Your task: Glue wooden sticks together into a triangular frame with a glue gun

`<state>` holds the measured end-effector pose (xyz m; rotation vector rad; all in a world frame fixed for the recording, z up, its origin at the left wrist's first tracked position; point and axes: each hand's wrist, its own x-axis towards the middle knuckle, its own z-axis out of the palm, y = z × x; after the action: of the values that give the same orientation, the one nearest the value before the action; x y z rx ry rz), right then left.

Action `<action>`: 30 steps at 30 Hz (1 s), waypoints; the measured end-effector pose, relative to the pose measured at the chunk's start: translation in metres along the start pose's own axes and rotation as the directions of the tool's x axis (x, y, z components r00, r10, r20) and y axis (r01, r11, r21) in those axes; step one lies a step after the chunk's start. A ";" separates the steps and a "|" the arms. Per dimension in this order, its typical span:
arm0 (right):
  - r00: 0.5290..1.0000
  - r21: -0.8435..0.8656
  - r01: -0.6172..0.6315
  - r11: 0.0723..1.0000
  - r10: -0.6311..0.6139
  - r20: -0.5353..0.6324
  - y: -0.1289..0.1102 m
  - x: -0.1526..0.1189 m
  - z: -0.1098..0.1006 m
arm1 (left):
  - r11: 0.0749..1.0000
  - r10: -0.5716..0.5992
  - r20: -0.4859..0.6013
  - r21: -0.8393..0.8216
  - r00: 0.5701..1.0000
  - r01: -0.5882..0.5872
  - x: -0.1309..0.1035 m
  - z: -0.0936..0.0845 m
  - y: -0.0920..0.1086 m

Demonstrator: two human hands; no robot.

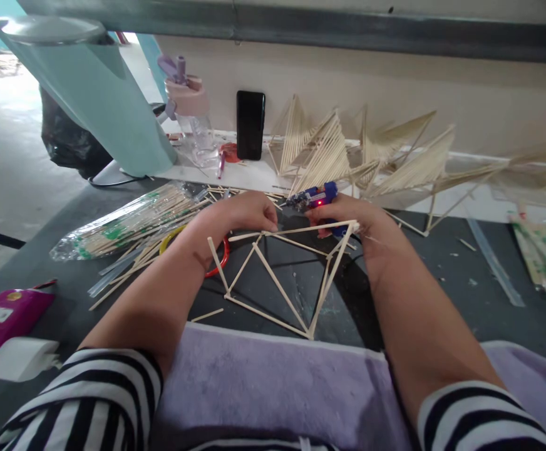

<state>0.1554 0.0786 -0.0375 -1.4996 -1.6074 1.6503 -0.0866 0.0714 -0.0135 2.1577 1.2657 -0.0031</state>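
The stick frame (282,285) sits on the grey table (258,313) at the centre of the work area, its lower sticks at six o'clock and its raised corner at one o'clock. This position presumably leaves its joints within reach of both hands.

Right hand (348,213): grasping the glue gun (317,195) just beyond the frame's far side. The nozzle points toward nine o'clock; the grip appears to keep the fingers behind the hot end. A red light shows on the gun.

Left hand (254,212): fingers drawn together near the frame's joint at twelve o'clock, apparently for close control. Whether they pinch anything cannot be told.

Bagged sticks (132,219) lie at ten o'clock, likely for easy supply. The phone (250,125) is propped upright at twelve, near the wall. A purple towel (273,382) lies at six, possibly as padding.
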 end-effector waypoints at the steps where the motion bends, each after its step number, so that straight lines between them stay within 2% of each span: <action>1: 1.000 0.005 -0.001 1.000 0.001 -0.003 0.001 0.002 0.000 | 0.999 0.036 0.024 -0.017 0.999 -0.035 0.004 0.005 -0.002; 4: 1.000 0.001 -0.013 1.000 0.013 0.008 0.007 0.008 -0.001 | 0.992 0.127 0.036 0.012 0.991 -0.128 0.019 0.016 -0.013; 7: 0.999 -0.025 -0.026 0.999 0.027 0.040 0.012 0.014 -0.003 | 0.983 0.164 0.057 0.069 0.985 -0.168 0.026 0.020 -0.020; 11: 0.997 -0.046 -0.024 0.999 0.027 0.072 0.015 0.016 -0.003 | 0.983 0.172 0.092 0.047 0.981 -0.177 0.023 0.018 -0.018; 18: 0.998 -0.056 -0.039 0.998 0.042 0.055 0.013 0.014 -0.002 | 0.989 0.141 0.117 0.026 0.983 -0.145 0.017 0.017 -0.010; 23: 0.997 -0.008 -0.007 1.000 0.008 0.083 0.016 0.014 -0.005 | 0.987 0.156 0.123 0.004 0.980 -0.158 0.015 0.015 -0.009; 30: 0.998 0.006 -0.002 1.000 0.001 0.060 0.012 0.012 -0.003 | 0.981 0.172 0.118 0.072 0.978 -0.181 0.016 0.016 -0.014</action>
<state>0.1585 0.0868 -0.0526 -1.4612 -1.6310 1.7154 -0.0843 0.0802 -0.0382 2.3000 1.0247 -0.1018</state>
